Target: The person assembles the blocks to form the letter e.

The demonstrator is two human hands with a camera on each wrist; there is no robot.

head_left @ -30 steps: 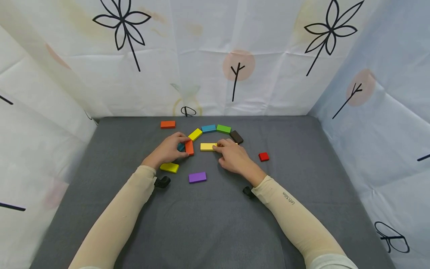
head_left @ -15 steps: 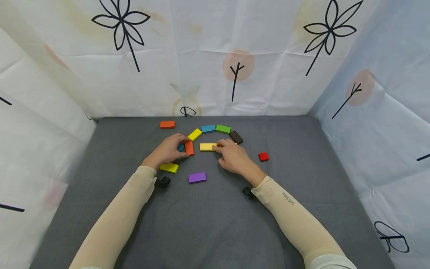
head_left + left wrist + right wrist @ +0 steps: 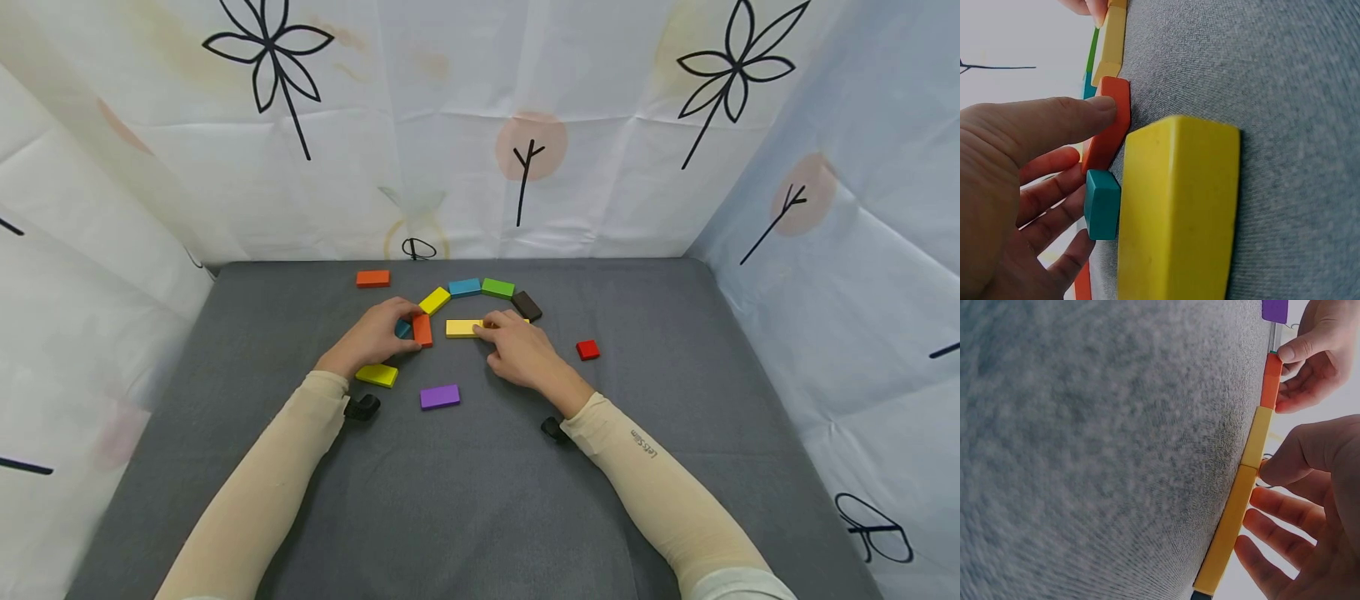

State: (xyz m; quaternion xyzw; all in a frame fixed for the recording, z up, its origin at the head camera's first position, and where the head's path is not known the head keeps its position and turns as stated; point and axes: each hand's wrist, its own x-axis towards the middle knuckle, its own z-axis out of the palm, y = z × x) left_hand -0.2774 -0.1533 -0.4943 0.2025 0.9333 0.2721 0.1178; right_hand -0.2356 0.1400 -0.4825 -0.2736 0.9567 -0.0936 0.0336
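Observation:
My left hand (image 3: 373,335) pinches an orange block (image 3: 422,331), thumb at its near end and fingers toward its far end. Just left of it a teal block (image 3: 1104,206) sits inside the curve of that hand, partly covered in the head view. To the right, my right hand (image 3: 525,348) rests its fingertips on a pale yellow block (image 3: 461,329) and the amber block (image 3: 1225,534) lined up end to end with it. Most of the amber block is hidden under the hand in the head view. Below my left wrist lies a bright yellow block (image 3: 1179,206).
Behind the hands, a yellow (image 3: 435,301), a blue (image 3: 465,287), a green (image 3: 498,288) and a dark brown block (image 3: 527,306) form an arc. A purple block (image 3: 440,397) lies in front, a red one (image 3: 588,350) right, another orange one (image 3: 372,279) back left. White cloth walls (image 3: 450,50) enclose the grey table (image 3: 465,517).

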